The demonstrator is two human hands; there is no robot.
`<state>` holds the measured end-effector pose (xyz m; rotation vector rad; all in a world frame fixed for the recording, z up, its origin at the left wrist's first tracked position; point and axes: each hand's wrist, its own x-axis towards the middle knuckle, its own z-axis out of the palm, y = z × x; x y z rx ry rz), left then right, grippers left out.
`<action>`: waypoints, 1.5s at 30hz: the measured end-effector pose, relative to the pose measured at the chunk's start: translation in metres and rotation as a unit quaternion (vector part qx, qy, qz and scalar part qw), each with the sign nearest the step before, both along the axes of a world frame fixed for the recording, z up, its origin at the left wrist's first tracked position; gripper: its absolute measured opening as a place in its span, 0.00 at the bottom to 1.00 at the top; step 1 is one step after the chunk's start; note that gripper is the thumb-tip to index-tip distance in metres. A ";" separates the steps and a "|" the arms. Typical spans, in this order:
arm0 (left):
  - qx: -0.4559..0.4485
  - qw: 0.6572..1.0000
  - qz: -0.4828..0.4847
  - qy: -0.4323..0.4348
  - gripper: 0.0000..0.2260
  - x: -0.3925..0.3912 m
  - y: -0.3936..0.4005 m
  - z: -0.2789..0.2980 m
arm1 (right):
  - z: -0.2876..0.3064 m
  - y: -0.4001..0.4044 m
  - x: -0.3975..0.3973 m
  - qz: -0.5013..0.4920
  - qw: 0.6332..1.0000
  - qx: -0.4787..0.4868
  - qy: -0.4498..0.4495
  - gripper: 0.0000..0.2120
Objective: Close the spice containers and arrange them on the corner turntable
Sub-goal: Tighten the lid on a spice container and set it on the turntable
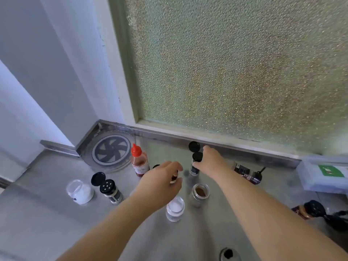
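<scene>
Head view: the right hand [211, 161] grips the flip-top shaker [195, 162] near the back ledge, probably to shut it; the left hand [162, 181] curls round a small jar, mostly hidden; the turntable [111, 153] sits bare in the corner

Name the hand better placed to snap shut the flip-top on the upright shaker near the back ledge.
Right. The right hand already has its grip on that spice shaker, directly under its raised flip lid. The left hand is nearer the front, curled around a small container that is mostly hidden.
</scene>
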<state>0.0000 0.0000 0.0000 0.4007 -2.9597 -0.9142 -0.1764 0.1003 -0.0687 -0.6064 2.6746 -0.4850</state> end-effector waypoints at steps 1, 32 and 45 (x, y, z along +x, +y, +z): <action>0.009 1.000 -0.005 0.002 0.12 -0.008 -0.004 -0.004 | -0.005 -0.003 -0.002 -0.006 1.000 0.008 0.000 0.22; 0.322 0.897 -0.202 0.223 0.30 -0.014 0.037 0.109 | 0.232 0.092 0.089 0.047 0.907 -0.393 -0.145 0.19; 0.357 0.888 -0.172 0.232 0.34 0.003 0.047 0.135 | 0.247 0.102 0.093 0.074 0.851 -0.511 -0.098 0.14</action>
